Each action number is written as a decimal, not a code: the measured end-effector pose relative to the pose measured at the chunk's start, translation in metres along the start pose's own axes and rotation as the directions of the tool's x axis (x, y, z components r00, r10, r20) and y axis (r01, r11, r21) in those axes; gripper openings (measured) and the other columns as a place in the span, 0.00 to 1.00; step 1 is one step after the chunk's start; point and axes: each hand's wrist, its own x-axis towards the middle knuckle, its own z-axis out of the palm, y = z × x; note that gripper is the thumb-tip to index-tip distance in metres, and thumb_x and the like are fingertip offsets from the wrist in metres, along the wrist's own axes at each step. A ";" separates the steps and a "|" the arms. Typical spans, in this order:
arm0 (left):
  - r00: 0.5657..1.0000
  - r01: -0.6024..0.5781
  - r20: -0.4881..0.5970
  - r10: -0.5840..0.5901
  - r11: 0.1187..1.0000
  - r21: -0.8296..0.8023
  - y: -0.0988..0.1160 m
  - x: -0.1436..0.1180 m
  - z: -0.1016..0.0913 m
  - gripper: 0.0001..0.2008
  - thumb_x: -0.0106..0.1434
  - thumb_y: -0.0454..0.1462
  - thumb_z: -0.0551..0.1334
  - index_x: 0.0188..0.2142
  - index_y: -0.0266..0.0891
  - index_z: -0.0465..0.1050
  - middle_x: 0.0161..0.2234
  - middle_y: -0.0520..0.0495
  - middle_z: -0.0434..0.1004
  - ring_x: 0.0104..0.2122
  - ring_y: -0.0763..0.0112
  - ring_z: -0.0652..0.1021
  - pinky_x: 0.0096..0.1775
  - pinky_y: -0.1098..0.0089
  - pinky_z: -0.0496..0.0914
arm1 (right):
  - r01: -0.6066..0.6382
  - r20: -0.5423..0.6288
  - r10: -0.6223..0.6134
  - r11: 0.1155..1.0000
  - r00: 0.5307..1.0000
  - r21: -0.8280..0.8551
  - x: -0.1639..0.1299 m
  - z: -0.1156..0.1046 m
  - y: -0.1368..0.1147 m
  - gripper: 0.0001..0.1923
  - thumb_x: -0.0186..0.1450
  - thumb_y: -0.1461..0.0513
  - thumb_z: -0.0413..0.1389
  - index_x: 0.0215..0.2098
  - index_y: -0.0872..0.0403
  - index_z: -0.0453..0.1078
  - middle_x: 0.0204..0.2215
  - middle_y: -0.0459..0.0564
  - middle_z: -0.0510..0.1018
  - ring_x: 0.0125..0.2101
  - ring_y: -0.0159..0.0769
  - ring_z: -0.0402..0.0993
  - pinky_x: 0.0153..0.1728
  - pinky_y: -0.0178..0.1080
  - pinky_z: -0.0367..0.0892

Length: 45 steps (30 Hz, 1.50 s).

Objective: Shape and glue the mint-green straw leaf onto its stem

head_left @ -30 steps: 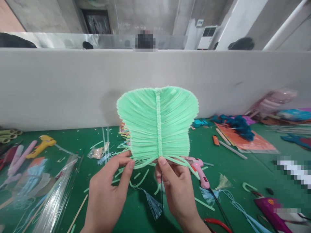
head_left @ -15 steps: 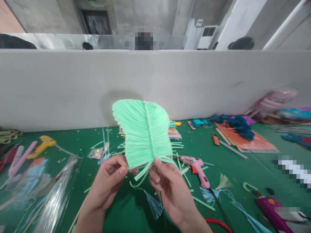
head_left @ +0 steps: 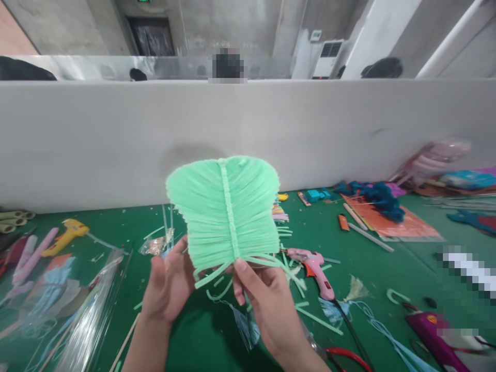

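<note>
Presently, the right hand [head_left: 265,305] pinches the mint-green chenille leaf [head_left: 205,206] at its base

The leaf is held up above the green tabletop [head_left: 116,222], in front of the white partition [head_left: 96,139]. The right hand is closed on its lower end, with the thumb on the near face, at the foot of the braided midrib [head_left: 229,212]. From this pinch the midrib, which is the long axis, rises upward and leans slightly to the left, so most of the leaf lies above and to the left of the grip.

The left hand [head_left: 166,284] is beside the lower left edge. It is open, its thumb standing apart from the leaf; its fingers pass behind the edge, and I cannot tell whether they touch. The right hand is therefore nearer to the midrib, and the left one to the side margin.

Loose green strips [head_left: 212,274] spread sideways from the base. A pink glue gun [head_left: 318,268] lies to the right, and a blue tassel [head_left: 243,325] lies below, between the forearms.
</note>
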 end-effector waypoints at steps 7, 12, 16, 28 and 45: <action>0.915 -0.070 -0.392 0.094 0.995 0.074 0.008 -0.003 0.032 0.39 0.52 0.38 0.74 0.62 0.45 0.64 0.50 0.43 0.81 0.52 0.51 0.78 0.56 0.51 0.69 | -0.003 0.183 0.059 0.957 0.981 -0.289 0.002 -0.002 -0.007 0.17 0.60 0.50 0.64 0.29 0.56 0.72 0.20 0.42 0.70 0.20 0.26 0.64 0.21 0.29 0.61; 0.858 -0.135 -0.484 0.173 0.984 0.112 0.017 -0.003 0.030 0.40 0.51 0.35 0.74 0.63 0.46 0.64 0.52 0.42 0.79 0.52 0.50 0.78 0.52 0.54 0.74 | 0.106 0.055 -0.098 0.977 0.994 -0.187 0.006 -0.013 -0.014 0.17 0.65 0.49 0.58 0.41 0.53 0.74 0.28 0.45 0.76 0.24 0.27 0.70 0.24 0.30 0.67; 0.816 -0.153 -0.538 0.211 0.977 0.151 0.026 -0.005 0.026 0.36 0.52 0.30 0.72 0.60 0.45 0.68 0.50 0.43 0.81 0.49 0.51 0.80 0.47 0.58 0.77 | 0.243 -0.100 -0.266 0.951 0.959 -0.192 0.011 -0.026 -0.025 0.14 0.69 0.52 0.55 0.41 0.52 0.74 0.34 0.47 0.78 0.23 0.25 0.70 0.23 0.29 0.68; 0.797 -0.080 -0.603 0.046 0.996 -0.030 0.028 -0.006 0.026 0.30 0.56 0.28 0.66 0.58 0.41 0.70 0.38 0.44 0.86 0.41 0.52 0.84 0.45 0.59 0.78 | 0.585 0.468 -0.408 0.231 0.784 -0.778 0.001 -0.033 -0.024 0.26 0.66 0.74 0.44 0.55 0.46 0.66 0.49 0.49 0.74 0.46 0.36 0.73 0.46 0.38 0.71; 0.841 -0.028 -0.540 0.032 0.999 0.016 0.018 -0.006 0.034 0.33 0.54 0.31 0.70 0.60 0.43 0.68 0.47 0.42 0.83 0.46 0.51 0.81 0.49 0.55 0.76 | 0.575 0.438 -0.372 0.526 0.818 -0.627 0.003 -0.024 -0.023 0.22 0.67 0.73 0.41 0.43 0.50 0.73 0.44 0.50 0.75 0.44 0.36 0.72 0.42 0.37 0.68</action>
